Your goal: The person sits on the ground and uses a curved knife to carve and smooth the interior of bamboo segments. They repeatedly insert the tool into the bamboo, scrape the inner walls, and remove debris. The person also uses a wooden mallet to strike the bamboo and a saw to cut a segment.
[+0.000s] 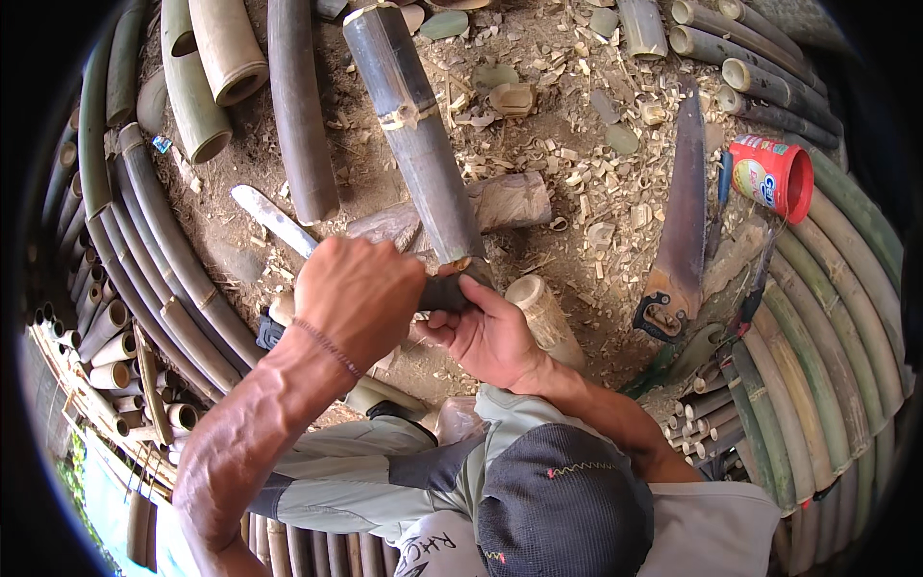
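My left hand is closed in a fist around one end of a short dark grey cylindrical piece. The thumb and fingers of my right hand pinch its other end. Just beyond my hands, a thick dark bamboo pole slants away across a rough wooden log. Where the pole's near end meets the short piece, an orange-brown cut face shows; whether they touch I cannot tell. A pale blade lies beyond my left hand, its near end hidden. Beside my right wrist is a pale shaved wooden stump.
A handsaw lies to the right, near a red plastic tub on its side. Bamboo poles line the left and right. Wood chips cover the dirt ahead. A dark cap fills the lower middle.
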`<state>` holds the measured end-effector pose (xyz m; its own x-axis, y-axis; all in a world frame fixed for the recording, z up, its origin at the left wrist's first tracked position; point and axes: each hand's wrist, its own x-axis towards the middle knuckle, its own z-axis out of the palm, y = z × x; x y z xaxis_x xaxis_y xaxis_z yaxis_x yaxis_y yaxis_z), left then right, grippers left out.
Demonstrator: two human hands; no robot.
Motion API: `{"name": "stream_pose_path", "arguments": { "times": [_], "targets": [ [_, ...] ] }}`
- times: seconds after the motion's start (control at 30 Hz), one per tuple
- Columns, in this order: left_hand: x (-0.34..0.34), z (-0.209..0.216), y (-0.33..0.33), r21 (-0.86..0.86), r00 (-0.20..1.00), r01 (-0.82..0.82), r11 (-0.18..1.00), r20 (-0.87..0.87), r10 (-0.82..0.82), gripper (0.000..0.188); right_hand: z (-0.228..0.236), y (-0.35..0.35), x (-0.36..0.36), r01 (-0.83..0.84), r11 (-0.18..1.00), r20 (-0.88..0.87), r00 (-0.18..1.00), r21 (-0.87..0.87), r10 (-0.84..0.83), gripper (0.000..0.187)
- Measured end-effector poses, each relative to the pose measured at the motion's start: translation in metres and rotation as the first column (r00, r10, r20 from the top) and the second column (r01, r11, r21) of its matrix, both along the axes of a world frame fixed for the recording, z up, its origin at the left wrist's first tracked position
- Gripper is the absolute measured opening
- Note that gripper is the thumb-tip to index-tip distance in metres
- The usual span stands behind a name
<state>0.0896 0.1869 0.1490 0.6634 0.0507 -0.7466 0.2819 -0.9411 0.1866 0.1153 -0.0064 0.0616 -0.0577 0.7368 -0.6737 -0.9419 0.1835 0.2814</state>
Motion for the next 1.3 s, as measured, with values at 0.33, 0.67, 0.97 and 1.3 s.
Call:
{"name": "stream_pose_path", "arguments": {
  "times": [0.33,0.67,0.97,1.3],
  "targets": [
    [-0.003,-0.009,-0.005,-0.123,0.989,0.036,0.992,-0.141,-0.054,0.012,-0.003,-0.014,0.001,-0.125,0.992,0.015,0.992,-0.006,0.125,0.030],
    [-0.058,-0.007,-0.116,-0.756,0.723,-0.604,0.251,-0.388,0.571,0.098,0.060,-0.053,0.073,-0.580,0.645,0.812,-0.051,-0.498,0.581,0.041],
    [-0.005,-0.073,-0.190,0.057,-0.203,0.121,-0.991,-0.976,-0.080,0.035,0.061,0.028,0.132,-0.265,-0.037,0.262,-0.904,-0.964,-0.337,0.029],
    [-0.023,-0.073,-0.170,-0.155,-0.487,-0.361,-0.919,-0.810,0.328,0.039,0.033,0.003,0.113,-0.598,-0.127,0.544,-0.784,-0.791,0.300,0.022]
  ]
}}
